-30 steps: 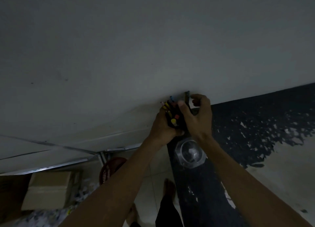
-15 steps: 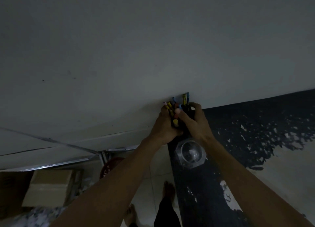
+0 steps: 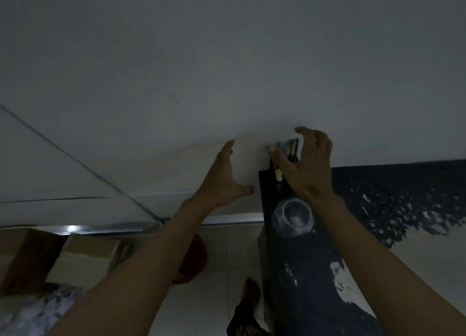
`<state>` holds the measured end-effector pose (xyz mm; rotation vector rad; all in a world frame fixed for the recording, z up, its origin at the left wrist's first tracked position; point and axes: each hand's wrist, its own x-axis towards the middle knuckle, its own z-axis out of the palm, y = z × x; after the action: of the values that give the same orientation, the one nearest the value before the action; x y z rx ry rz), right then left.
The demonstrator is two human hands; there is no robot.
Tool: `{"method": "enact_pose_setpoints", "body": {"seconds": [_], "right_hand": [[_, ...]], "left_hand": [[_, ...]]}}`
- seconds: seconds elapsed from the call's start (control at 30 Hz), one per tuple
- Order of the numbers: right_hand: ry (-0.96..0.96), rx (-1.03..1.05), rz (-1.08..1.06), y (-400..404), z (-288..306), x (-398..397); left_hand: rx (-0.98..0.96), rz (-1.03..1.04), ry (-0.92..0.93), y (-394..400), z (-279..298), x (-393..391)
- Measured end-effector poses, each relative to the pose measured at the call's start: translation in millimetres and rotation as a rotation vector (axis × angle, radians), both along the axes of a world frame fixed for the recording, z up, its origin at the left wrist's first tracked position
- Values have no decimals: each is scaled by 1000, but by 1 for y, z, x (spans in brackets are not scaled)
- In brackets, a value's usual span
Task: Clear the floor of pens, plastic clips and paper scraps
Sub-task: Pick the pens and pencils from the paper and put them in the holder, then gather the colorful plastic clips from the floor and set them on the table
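Note:
A bundle of coloured pens (image 3: 290,150) stands in a dark holder at the far end of the black worn tabletop (image 3: 353,222), against the wall. My right hand (image 3: 306,164) hovers over the bundle with fingers spread, partly hiding it; I cannot tell whether it touches. My left hand (image 3: 224,177) is open, off the table's left edge, apart from the pens and holding nothing. A clear plastic jar (image 3: 293,216) stands on the table just nearer than the pens.
Cardboard boxes (image 3: 75,257) sit on the tiled floor at lower left, with a pile of paper scraps (image 3: 32,313) in front. A red basket (image 3: 194,260) shows behind my left forearm. My bare foot (image 3: 249,291) stands beside the table's edge.
Both hands were closed around the pen bundle; now they have opened and drawn apart, the left hand moving left, leaving the pens standing at the wall.

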<state>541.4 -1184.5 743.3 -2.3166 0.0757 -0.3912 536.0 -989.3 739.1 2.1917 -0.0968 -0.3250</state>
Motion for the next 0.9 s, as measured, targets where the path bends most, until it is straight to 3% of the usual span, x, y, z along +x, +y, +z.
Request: {"method": "enact_pose_setpoints", "body": {"seconds": [0.17,0.33,0.57,0.9], "right_hand": [[-65,-191,87,51,26,-19],[-40,-212,244,135,52,-55],[61,-237,551,279,64,-152],[107,-212,951,464,47,-290]], "left_hand": [[22,133,-156,52,19,-41],[68,302,-271,128,39,-102],[112,637,-419,262,53,-245],[143,1048,-426,398,56,-428]]}}
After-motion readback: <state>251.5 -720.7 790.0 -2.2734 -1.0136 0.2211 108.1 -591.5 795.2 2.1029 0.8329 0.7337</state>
